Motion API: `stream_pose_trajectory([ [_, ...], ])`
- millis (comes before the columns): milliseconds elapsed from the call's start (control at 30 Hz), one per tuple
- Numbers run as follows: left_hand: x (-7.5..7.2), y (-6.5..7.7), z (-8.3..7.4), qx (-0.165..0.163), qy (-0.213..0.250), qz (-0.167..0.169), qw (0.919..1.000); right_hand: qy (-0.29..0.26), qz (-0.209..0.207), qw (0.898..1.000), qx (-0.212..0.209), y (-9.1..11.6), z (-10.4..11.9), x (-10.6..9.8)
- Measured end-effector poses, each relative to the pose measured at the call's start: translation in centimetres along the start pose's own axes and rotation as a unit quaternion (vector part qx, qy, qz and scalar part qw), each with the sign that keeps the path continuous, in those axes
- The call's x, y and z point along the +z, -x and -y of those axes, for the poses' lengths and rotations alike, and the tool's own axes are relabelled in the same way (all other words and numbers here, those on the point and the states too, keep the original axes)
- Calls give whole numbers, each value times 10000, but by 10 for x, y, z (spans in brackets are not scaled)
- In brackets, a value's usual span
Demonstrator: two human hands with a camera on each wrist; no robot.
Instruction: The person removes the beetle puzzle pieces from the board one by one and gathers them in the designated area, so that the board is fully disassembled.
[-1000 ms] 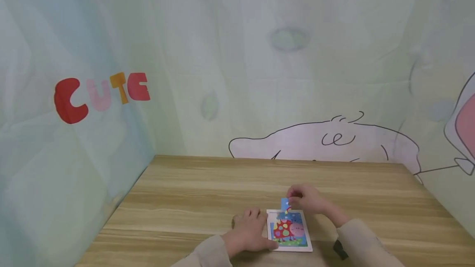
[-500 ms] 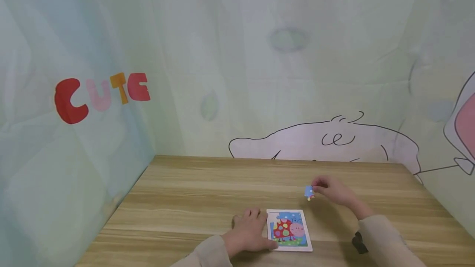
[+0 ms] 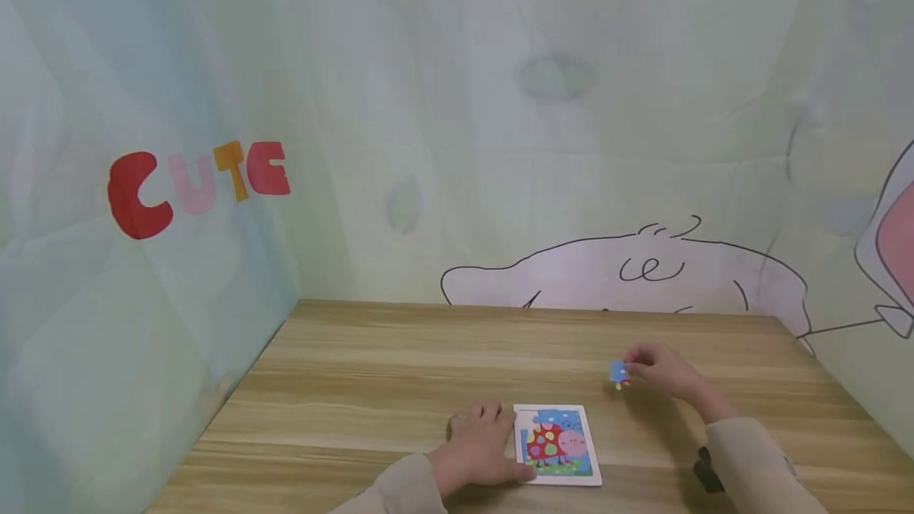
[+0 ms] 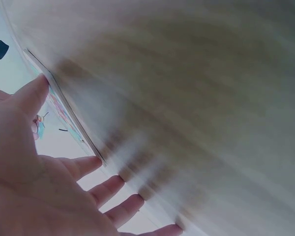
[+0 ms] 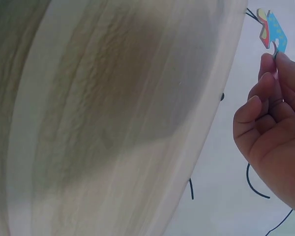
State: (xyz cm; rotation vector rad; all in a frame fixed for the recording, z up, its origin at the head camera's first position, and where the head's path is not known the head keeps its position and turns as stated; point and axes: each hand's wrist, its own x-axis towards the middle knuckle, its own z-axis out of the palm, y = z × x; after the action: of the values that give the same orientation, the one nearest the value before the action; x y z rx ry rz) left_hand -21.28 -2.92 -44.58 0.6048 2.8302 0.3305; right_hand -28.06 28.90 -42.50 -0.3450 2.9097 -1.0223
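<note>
A white-framed jigsaw puzzle (image 3: 558, 450) of a red spotted ladybird lies flat on the table, with a pale gap at its upper left corner. My left hand (image 3: 480, 446) rests beside it, fingers spread, the thumb on the frame's lower left edge. In the left wrist view, the thumb and the index fingertip touch the puzzle frame (image 4: 71, 113). Up and to the right of the puzzle, my right hand (image 3: 664, 371) pinches a blue puzzle piece (image 3: 618, 373) between thumb and index finger, above the table. The right wrist view shows that piece (image 5: 275, 33) with red and yellow along one side.
The wood-grain table (image 3: 371, 387) reaches back to a pale printed cloth (image 3: 471, 141) hanging behind and at both sides. A small black device (image 3: 707, 470) sits at the right wrist.
My right hand has moved from the puzzle's top edge away to the right, carrying the puzzle piece with it. The left hand and the puzzle have stayed in place.
</note>
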Motion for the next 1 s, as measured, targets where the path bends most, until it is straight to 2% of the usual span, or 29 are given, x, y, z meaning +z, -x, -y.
stream_pose_trajectory([
  [233, -1, 0, 1, -12, 27, 5, 10000, -46, -8, 10000, 27, 1, -2, 0],
  [567, 4, -2, 2, -38, -78, 39, 10000, -232, 134, 9989, 396, 0, -10, 5],
  [767, 6, -5, 3, -30, -78, -3, 10000, -127, 132, 9990, 406, -1, -13, 6],
  [1000, 3, -4, 2, -102, -84, 100, 9999, -109, 152, 9978, 629, -4, -14, 8],
])
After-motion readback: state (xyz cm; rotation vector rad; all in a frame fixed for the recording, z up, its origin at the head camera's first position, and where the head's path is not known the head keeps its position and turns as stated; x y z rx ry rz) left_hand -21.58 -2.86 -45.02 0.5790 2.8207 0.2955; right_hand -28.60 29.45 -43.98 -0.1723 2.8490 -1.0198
